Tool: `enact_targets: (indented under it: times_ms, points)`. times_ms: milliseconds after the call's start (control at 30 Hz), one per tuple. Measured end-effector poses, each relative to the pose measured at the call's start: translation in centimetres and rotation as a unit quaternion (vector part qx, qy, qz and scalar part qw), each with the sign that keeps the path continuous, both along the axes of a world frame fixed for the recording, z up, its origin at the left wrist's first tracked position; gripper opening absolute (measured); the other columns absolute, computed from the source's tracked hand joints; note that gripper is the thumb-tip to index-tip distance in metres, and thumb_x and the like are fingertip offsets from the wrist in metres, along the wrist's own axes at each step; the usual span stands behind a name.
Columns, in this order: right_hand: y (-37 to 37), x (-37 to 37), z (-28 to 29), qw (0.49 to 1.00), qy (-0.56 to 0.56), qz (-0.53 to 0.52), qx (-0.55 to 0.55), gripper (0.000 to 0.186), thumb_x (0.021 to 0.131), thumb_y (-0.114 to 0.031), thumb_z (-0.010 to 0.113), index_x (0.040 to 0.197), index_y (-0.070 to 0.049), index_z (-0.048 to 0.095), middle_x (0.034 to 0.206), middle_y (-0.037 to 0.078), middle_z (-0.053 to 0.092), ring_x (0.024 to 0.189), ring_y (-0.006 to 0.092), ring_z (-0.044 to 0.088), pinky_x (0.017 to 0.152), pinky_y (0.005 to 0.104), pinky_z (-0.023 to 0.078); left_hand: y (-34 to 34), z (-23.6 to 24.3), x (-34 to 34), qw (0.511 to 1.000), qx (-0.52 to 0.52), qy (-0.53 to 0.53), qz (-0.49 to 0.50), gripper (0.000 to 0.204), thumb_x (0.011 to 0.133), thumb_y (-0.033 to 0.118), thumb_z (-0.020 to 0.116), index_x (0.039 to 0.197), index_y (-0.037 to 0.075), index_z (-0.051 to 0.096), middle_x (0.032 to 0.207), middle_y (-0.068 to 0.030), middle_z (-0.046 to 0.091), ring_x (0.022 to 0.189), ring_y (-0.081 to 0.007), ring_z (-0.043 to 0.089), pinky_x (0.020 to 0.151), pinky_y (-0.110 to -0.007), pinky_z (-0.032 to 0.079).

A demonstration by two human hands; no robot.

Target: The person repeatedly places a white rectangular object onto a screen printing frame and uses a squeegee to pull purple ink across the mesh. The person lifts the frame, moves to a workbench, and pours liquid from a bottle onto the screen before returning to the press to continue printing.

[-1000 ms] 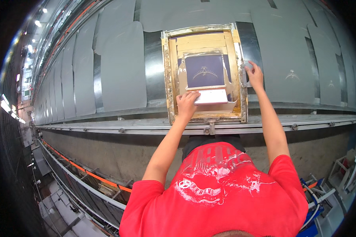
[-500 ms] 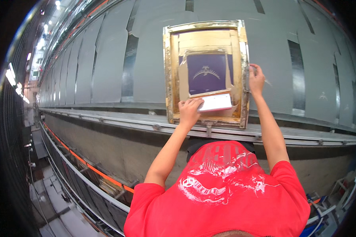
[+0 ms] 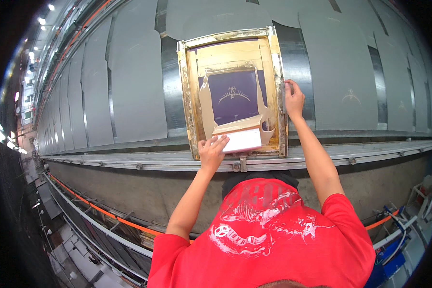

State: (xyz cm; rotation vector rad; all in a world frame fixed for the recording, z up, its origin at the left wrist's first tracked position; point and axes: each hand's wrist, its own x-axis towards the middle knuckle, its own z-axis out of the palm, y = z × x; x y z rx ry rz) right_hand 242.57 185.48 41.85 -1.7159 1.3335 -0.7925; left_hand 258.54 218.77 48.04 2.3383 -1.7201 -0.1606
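Note:
A gold-framed printing screen (image 3: 189, 101) lies flat on a long metal table, its purple mesh (image 3: 233, 96) showing a pale crown-like design. My left hand (image 3: 212, 150) rests at the frame's near edge, fingers on a white squeegee (image 3: 242, 140) that sits at the lower end of the mesh. My right hand (image 3: 294, 100) grips the frame's right rail. Both arms reach up from my red shirt.
Grey fabric panels (image 3: 134, 81) lie in a row along the table on both sides of the screen; the one at right (image 3: 350, 98) bears a faint printed design. A metal rail (image 3: 129, 161) runs along the table's near edge. Orange bar and cables (image 3: 393, 221) sit below.
The screen frame has shifted right along the table, both hands moving with it. The left hand stays on the squeegee at the near end.

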Motion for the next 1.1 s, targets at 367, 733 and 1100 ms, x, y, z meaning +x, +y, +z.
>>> enact_targets:
  times_ms: [367,733,1100]
  points:
    - [-2.7,-2.0,3.4,0.936,0.263,0.185,-0.144,0.042,0.093,-0.045,0.065,0.124,-0.016,0.069,0.124,0.009,0.061,0.115,0.0276,0.053,0.09,0.0447,0.046,-7.3,-3.2,3.1,0.997,-0.042,-0.065,0.016,0.046,0.077,0.004,0.069,0.116,0.028,0.073,0.117,0.0046,0.074,0.104,-0.0197,0.067,0.089,-0.046,0.039]
    - [-2.4,8.1,5.6,0.854,0.308,0.381,-0.176,0.042,0.074,-0.017,0.08,0.114,-0.013,0.07,0.118,0.005,0.067,0.11,0.0264,0.059,0.094,0.0425,0.045,-19.6,-2.4,12.1,0.999,-0.002,0.033,0.043,0.042,0.075,0.006,0.071,0.11,0.028,0.077,0.098,-0.0018,0.076,0.092,-0.0225,0.066,0.089,-0.042,0.038]
    - [5.0,1.6,5.6,0.898,0.185,0.382,-0.114,0.042,0.07,-0.006,0.079,0.111,-0.006,0.07,0.112,0.01,0.067,0.105,0.03,0.06,0.094,0.0413,0.051,-11.3,-0.3,6.3,0.994,0.039,0.093,0.037,0.042,0.074,0.003,0.071,0.11,0.025,0.077,0.109,0.0009,0.075,0.1,-0.0202,0.067,0.093,-0.045,0.038]
